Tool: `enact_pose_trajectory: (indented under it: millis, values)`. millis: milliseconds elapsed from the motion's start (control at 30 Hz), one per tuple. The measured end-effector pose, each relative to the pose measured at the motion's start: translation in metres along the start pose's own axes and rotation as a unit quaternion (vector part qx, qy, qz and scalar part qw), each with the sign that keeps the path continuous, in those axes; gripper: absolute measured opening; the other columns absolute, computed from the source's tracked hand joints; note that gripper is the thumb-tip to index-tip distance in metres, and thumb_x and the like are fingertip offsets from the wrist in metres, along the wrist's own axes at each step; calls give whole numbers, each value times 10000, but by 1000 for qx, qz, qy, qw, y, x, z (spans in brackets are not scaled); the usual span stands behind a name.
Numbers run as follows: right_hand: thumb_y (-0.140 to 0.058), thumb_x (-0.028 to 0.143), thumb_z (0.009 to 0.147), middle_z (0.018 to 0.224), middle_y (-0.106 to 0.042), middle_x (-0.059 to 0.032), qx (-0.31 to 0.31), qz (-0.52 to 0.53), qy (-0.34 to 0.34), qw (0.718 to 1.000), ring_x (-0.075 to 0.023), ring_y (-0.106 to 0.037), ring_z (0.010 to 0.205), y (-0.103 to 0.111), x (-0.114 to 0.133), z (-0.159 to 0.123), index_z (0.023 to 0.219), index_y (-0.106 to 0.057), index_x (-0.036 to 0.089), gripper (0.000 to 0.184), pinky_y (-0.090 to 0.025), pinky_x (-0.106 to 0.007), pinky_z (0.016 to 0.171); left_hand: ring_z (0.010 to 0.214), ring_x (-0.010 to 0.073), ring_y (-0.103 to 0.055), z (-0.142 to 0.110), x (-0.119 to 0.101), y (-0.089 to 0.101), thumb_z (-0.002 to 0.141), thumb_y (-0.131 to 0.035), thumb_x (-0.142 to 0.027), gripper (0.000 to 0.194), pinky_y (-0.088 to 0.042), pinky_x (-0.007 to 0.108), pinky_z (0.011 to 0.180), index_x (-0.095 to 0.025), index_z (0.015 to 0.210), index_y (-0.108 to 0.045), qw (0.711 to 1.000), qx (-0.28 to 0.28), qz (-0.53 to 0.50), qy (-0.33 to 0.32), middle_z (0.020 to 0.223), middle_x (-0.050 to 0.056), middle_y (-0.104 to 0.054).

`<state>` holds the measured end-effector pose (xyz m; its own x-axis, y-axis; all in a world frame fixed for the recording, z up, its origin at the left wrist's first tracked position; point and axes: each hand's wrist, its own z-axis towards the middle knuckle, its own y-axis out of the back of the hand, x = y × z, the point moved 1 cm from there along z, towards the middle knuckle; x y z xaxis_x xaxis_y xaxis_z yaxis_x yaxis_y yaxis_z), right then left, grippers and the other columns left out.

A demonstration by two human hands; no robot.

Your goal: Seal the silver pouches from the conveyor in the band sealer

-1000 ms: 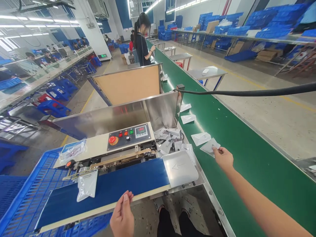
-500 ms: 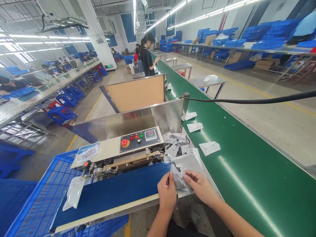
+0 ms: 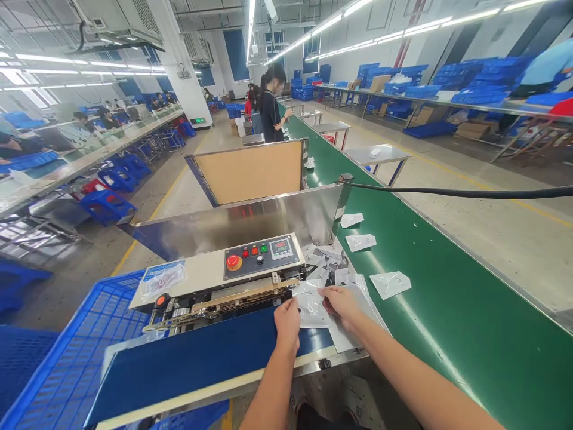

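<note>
Between my two hands is a white plastic pouch (image 3: 312, 306), its top edge close to the inlet of the sealing machine (image 3: 210, 269). My left hand (image 3: 287, 322) pinches the pouch's left side, with the fingertips closed. On the right side, my right hand (image 3: 342, 306) grips the upper corner between thumb and fingers. Under the pouch and my right hand lies a flat light-grey sheet (image 3: 342, 340). Beyond my hands, a heap of white and grey pouches (image 3: 329, 258) lies beside the machine. The machine's blue belt (image 3: 192, 364) runs to the left.
Several white pouches (image 3: 390, 284) lie on the green conveyor (image 3: 452, 304) to the right. A blue basket (image 3: 89, 334) stands at the belt's left end. A metal panel (image 3: 250, 224) rises behind the machine. A black cable (image 3: 447, 191) crosses above the conveyor. A co-worker (image 3: 271, 107) stands farther along.
Both hands have moved the pouch up and left to the machine's inlet, and its plain face now shows. The white pouch at the belt's left end has dropped toward the basket.
</note>
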<state>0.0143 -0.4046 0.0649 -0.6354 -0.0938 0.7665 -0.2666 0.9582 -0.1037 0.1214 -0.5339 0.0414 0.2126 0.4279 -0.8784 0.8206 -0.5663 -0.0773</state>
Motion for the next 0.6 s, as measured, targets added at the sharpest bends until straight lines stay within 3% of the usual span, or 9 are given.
enact_pose_trajectory:
  millis: [200, 300, 367, 433, 533, 600]
  values:
    - [-864, 266, 825, 605, -641, 4, 59, -19, -23, 998, -90, -600, 532, -43, -15, -4, 709, -693, 174, 226, -592, -186, 560, 646, 194, -609, 5, -1, 44, 616, -861, -620, 499, -460, 294, 617, -137, 719, -789, 999, -37, -22, -13, 667, 55, -700]
    - [-879, 330, 831, 767, -751, -67, 95, -28, -12, 995, -115, -674, 621, -37, -15, -12, 791, -745, 158, 221, -631, -213, 612, 697, 224, -670, 10, -2, 68, 639, -871, -595, 496, -498, 307, 647, -130, 800, -816, 997, -71, -16, -17, 719, 75, -746]
    - [-885, 390, 818, 848, -787, -100, 92, -38, 24, 995, -136, -699, 665, -10, -8, -10, 854, -773, 154, 263, -629, -224, 612, 778, 252, -714, 11, -3, 87, 677, -869, -553, 470, -531, 319, 689, -128, 875, -834, 995, -99, -8, -17, 812, 98, -790]
    - [-878, 467, 798, 850, -788, -107, 34, -51, 69, 996, -151, -692, 661, 37, 3, 4, 881, -781, 152, 340, -598, -230, 571, 900, 280, -753, 8, -5, 108, 723, -864, -495, 437, -573, 341, 774, -138, 975, -843, 990, -136, 0, -24, 954, 118, -826]
    - [-827, 548, 786, 902, -792, -134, -157, -83, 114, 977, -180, -690, 663, 129, 13, 43, 898, -769, 147, 421, -532, -249, 514, 1041, 290, -775, -9, -6, 145, 797, -847, -446, 436, -600, 400, 956, -167, 1131, -824, 971, -224, 18, -83, 1117, 123, -828]
    - [-774, 540, 808, 934, -787, -181, -302, -141, 115, 936, -223, -706, 669, 191, 11, 70, 942, -761, 139, 423, -534, -304, 532, 1039, 274, -782, -25, -5, 168, 837, -822, -481, 454, -595, 447, 1036, -176, 1173, -806, 953, -274, 29, -129, 1126, 115, -821]
